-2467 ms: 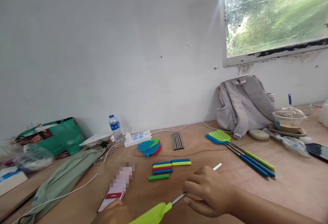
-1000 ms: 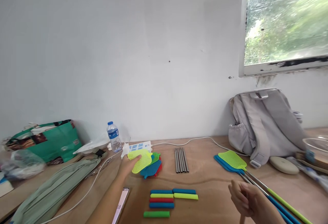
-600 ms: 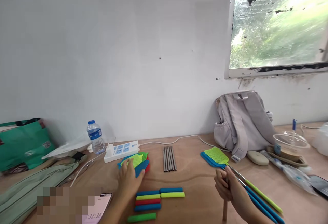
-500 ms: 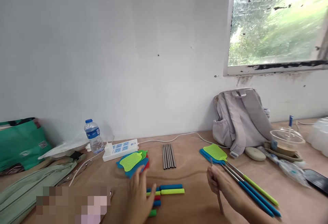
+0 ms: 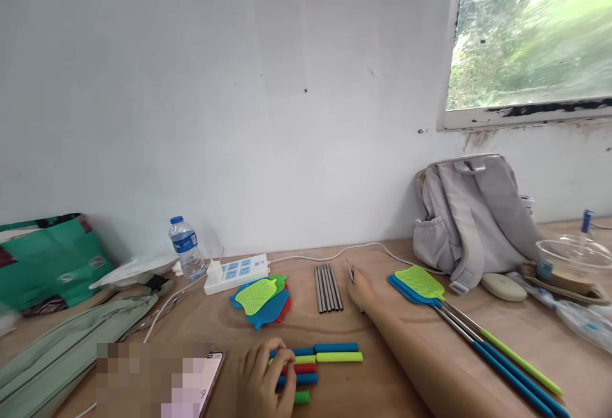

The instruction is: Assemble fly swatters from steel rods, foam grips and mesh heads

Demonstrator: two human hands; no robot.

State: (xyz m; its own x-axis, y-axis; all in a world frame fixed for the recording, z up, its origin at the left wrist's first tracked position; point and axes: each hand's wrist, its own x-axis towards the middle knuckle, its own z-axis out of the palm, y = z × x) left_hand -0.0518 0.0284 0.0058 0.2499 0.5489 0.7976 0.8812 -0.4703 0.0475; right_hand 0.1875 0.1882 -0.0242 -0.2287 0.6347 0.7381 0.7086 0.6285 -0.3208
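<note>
My left hand (image 5: 268, 373) is curled over the left ends of several coloured handle grips, its fingertips on them; exactly which grip it pinches is hidden. Among these are a blue grip (image 5: 336, 347), a yellow grip (image 5: 339, 357), a red grip (image 5: 306, 368) and a green grip (image 5: 302, 397). Farther forward, my right hand (image 5: 362, 287) is closed around a thin metal tube (image 5: 350, 271). It is just right of a row of several metal tubes (image 5: 328, 287) lying side by side. Loose fly swatter heads (image 5: 258, 297) in yellow, blue, green and red lie in a pile.
Assembled fly swatters (image 5: 471, 332) lie to the right. Behind them are a grey backpack (image 5: 473, 214), an oval beige case (image 5: 503, 287) and a plastic cup (image 5: 568, 259). At left are a power strip (image 5: 239, 273), a water bottle (image 5: 186, 249), a phone (image 5: 205, 383) and a green bag (image 5: 52, 265).
My right hand has moved forward and left with the metal tube, to beside the tube row. My left hand has curled down onto the grips. The view has turned slightly left.
</note>
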